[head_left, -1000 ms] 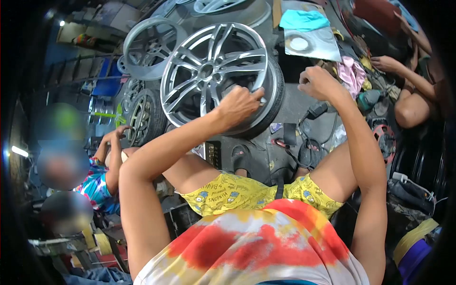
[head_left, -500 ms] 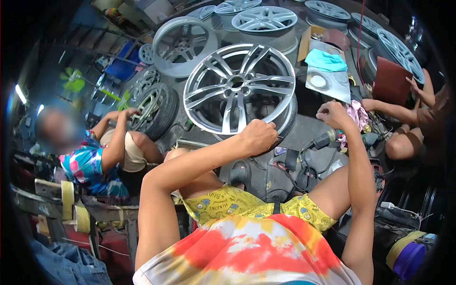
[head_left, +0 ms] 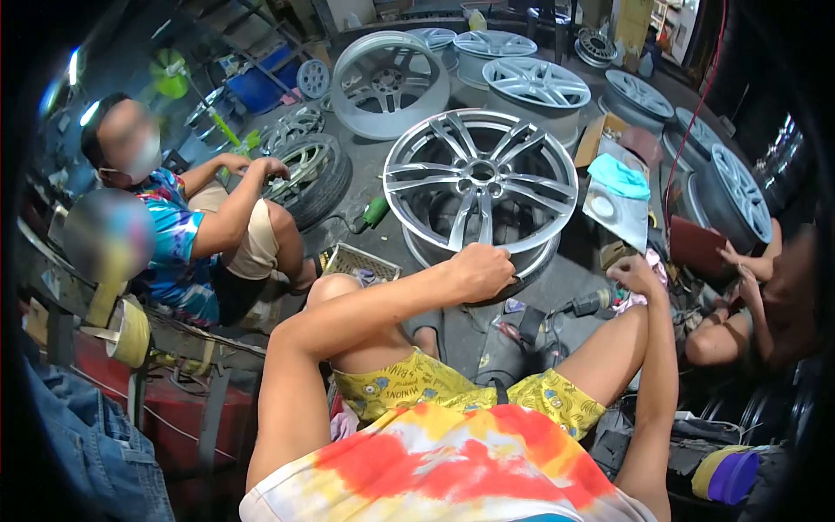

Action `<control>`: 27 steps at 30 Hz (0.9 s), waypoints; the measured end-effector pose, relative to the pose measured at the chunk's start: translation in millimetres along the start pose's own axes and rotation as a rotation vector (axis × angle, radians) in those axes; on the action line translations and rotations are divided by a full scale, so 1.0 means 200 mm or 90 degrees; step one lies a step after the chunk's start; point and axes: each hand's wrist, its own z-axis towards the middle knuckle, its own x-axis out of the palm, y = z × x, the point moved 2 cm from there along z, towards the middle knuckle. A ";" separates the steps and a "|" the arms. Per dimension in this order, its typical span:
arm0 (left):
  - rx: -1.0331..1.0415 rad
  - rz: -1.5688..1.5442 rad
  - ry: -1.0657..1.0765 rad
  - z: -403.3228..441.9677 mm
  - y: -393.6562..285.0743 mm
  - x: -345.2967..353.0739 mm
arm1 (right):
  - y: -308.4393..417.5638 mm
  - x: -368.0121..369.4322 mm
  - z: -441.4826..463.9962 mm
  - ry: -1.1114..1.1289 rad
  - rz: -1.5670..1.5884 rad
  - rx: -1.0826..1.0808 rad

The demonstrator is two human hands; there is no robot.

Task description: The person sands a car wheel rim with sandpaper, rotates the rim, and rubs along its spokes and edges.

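A silver alloy wheel rim (head_left: 483,172) with paired spokes lies face up in front of my knees, on top of a darker round piece. At its near edge is my left hand (head_left: 483,271), closed in a fist with the knuckles up. Anything inside those fingers is hidden. My right hand (head_left: 635,274) hangs by my right knee, apart from the rim, its fingers curled and no object showing in them. A power tool (head_left: 587,303) with a dark body lies on the floor below that hand.
On the left a masked person (head_left: 196,230) sits by a tyre (head_left: 326,183). Another person's hands (head_left: 744,270) are at a brown-red sheet (head_left: 696,246) on the right. Grey rims (head_left: 537,84) stand behind. A blue cloth (head_left: 619,177) lies on a board; a basket (head_left: 361,261) sits near my left knee.
My view has shifted, so the rim appears farther right and lower. My left hand stays at its near edge. The right-hand person's lower hand has moved up toward the sheet.
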 end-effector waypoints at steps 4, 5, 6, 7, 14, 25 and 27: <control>0.020 -0.029 -0.018 0.05 0.02 -0.04 | 0.22 -0.03 -0.02 -0.030 0.036 0.052; 0.023 -0.039 0.002 0.07 0.03 -0.06 | 0.23 -0.05 -0.02 -0.075 -0.046 -0.012; 0.025 -0.046 -0.008 0.09 0.03 -0.08 | 0.28 -0.07 -0.05 -0.072 -0.049 0.006; 0.050 -0.048 -0.020 0.10 0.03 -0.09 | 0.38 -0.09 -0.09 -0.057 -0.059 0.041; 0.129 -0.076 -0.141 0.16 0.08 -0.15 | 0.67 -0.30 -0.18 -0.038 -0.106 0.056; 0.089 -0.056 -0.261 0.27 0.19 -0.44 | 1.10 -0.39 0.14 -0.056 -0.098 -0.128; 0.057 -0.132 -0.310 0.30 0.27 -0.41 | 1.18 -0.36 0.18 -0.048 -0.103 -0.160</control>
